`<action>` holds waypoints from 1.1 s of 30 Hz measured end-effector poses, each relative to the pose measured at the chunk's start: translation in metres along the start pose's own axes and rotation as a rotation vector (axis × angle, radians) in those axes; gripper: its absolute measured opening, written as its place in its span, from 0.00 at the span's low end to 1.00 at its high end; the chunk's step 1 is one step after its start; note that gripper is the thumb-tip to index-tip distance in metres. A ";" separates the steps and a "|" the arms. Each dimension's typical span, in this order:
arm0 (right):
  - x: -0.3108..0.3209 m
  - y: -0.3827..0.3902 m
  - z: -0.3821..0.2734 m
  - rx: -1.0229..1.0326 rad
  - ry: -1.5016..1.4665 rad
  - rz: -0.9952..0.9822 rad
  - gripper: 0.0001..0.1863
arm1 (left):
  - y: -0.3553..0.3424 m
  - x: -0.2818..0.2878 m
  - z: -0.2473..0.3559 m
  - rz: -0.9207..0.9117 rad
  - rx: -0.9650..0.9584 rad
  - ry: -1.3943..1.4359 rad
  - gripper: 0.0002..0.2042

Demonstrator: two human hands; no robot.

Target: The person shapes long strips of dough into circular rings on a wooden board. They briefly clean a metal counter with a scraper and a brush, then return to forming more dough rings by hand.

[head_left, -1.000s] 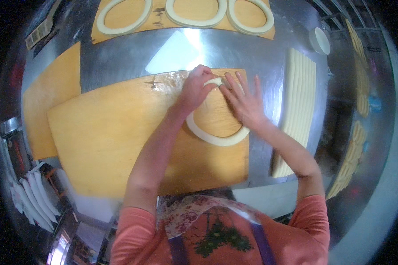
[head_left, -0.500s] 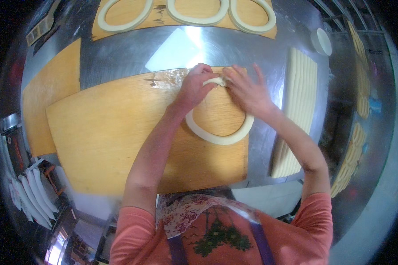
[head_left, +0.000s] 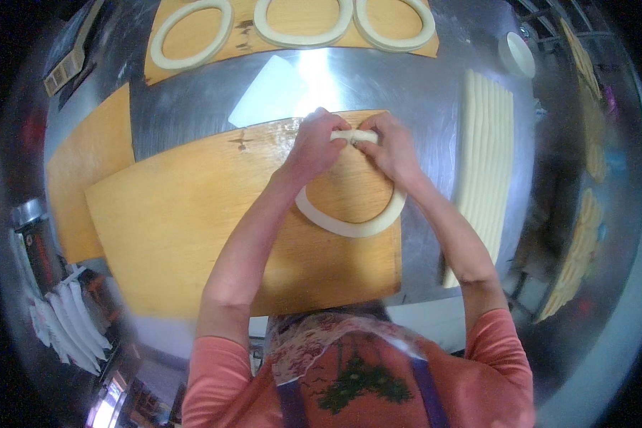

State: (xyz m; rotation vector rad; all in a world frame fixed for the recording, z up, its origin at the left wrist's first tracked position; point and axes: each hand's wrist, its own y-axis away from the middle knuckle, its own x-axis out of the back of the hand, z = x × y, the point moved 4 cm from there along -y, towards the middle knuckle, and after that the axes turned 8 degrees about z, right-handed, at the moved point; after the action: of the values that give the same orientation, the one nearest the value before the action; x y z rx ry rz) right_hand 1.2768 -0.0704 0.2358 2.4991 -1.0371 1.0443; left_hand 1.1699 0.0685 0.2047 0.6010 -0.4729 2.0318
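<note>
A pale dough ring (head_left: 351, 230) lies at the right end of a wooden board (head_left: 192, 214). At the far side of the ring, its two ends meet between my hands. My left hand (head_left: 317, 144) grips the dough left of the join, thumb and fingers closed on it. Just right of the join, my right hand (head_left: 391, 146) pinches the dough the same way. Fingers partly cover the ring's left and right upper sides.
Dough rings (head_left: 303, 39) lie on a farther board. Several dough strips (head_left: 483, 157) are lined up at the right. A white sheet (head_left: 267, 93) lies beyond my board; another board (head_left: 93, 171) is at left. A white bowl (head_left: 517, 55) stands far right.
My right hand's fingers, raised and spread before, have closed around the dough. The two ends now meet in a line between my hands. The view has shifted slightly.
</note>
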 end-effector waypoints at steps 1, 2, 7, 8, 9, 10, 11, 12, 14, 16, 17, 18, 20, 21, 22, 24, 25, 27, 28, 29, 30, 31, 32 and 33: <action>0.001 0.000 -0.002 -0.022 -0.013 0.007 0.14 | 0.001 0.000 0.000 0.002 0.030 0.061 0.12; 0.001 0.000 -0.001 -0.019 -0.015 0.008 0.14 | 0.002 0.001 0.001 0.005 0.061 0.122 0.12; 0.003 -0.006 0.006 0.087 -0.055 -0.097 0.15 | 0.001 0.003 0.003 -0.042 0.101 0.133 0.12; 0.003 -0.008 0.008 0.055 -0.073 -0.152 0.15 | 0.000 0.003 0.002 -0.062 0.084 0.115 0.12; 0.004 -0.010 0.010 0.024 -0.091 -0.208 0.14 | -0.001 0.004 0.001 -0.082 0.067 0.097 0.12; 0.003 -0.011 0.012 -0.009 -0.110 -0.262 0.14 | -0.003 0.005 0.002 -0.100 0.028 0.084 0.12; 0.004 -0.012 0.012 0.019 -0.085 -0.255 0.13 | -0.006 0.007 0.003 -0.118 -0.010 0.072 0.12; 0.004 -0.012 0.011 0.047 -0.061 -0.247 0.13 | -0.008 0.008 0.004 -0.136 -0.049 0.059 0.12; 0.003 -0.013 0.009 0.064 -0.040 -0.243 0.12 | -0.009 0.007 -0.006 -0.185 0.055 0.166 0.11; 0.003 -0.013 0.006 0.037 -0.044 -0.245 0.12 | -0.009 0.004 -0.011 -0.208 0.100 0.215 0.10; 0.002 -0.013 0.007 0.078 -0.033 -0.213 0.12 | -0.010 0.003 -0.012 -0.208 0.094 0.212 0.09; 0.000 -0.012 0.011 0.119 -0.022 -0.181 0.12 | -0.010 0.001 -0.013 -0.208 0.087 0.208 0.08; -0.001 -0.012 0.012 0.159 -0.009 -0.152 0.11 | -0.010 -0.001 -0.011 -0.210 0.088 0.156 0.07; -0.002 -0.011 0.012 0.159 -0.008 -0.155 0.11 | -0.010 -0.001 -0.010 -0.212 0.088 0.130 0.07; -0.002 -0.011 0.012 0.158 -0.006 -0.158 0.11 | -0.009 0.000 -0.009 -0.200 0.067 0.123 0.07; -0.004 -0.009 0.010 0.155 -0.017 -0.141 0.11 | -0.008 0.000 -0.007 -0.178 0.024 0.108 0.07; -0.004 -0.008 0.009 0.153 -0.022 -0.133 0.10 | -0.007 -0.001 -0.008 -0.173 0.002 0.097 0.07; -0.006 -0.007 0.012 0.163 -0.042 -0.119 0.11 | -0.006 -0.003 -0.010 -0.162 -0.041 0.075 0.08; -0.007 -0.007 0.013 0.167 -0.052 -0.112 0.12 | -0.006 -0.003 -0.010 -0.159 -0.049 0.073 0.07; -0.008 -0.007 0.016 0.150 -0.071 -0.137 0.12 | -0.006 -0.004 -0.011 -0.156 -0.056 0.070 0.07; -0.009 -0.008 0.019 0.133 -0.091 -0.162 0.12 | -0.006 -0.004 -0.011 -0.153 -0.064 0.068 0.07; -0.008 -0.010 0.017 0.119 -0.110 -0.187 0.12 | -0.007 -0.003 -0.011 -0.180 -0.048 0.089 0.08; -0.006 -0.011 0.014 0.136 -0.092 -0.199 0.12 | -0.008 0.000 -0.012 -0.207 -0.032 0.111 0.08; -0.001 -0.011 0.010 0.153 -0.075 -0.211 0.12 | -0.008 0.001 -0.013 -0.233 -0.017 0.133 0.09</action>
State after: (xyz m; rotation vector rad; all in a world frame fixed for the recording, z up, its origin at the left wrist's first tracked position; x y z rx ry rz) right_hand 1.2886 -0.0664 0.2285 2.7173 -0.7151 1.0079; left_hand 1.1738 0.0802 0.1958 0.4838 -0.3246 1.8298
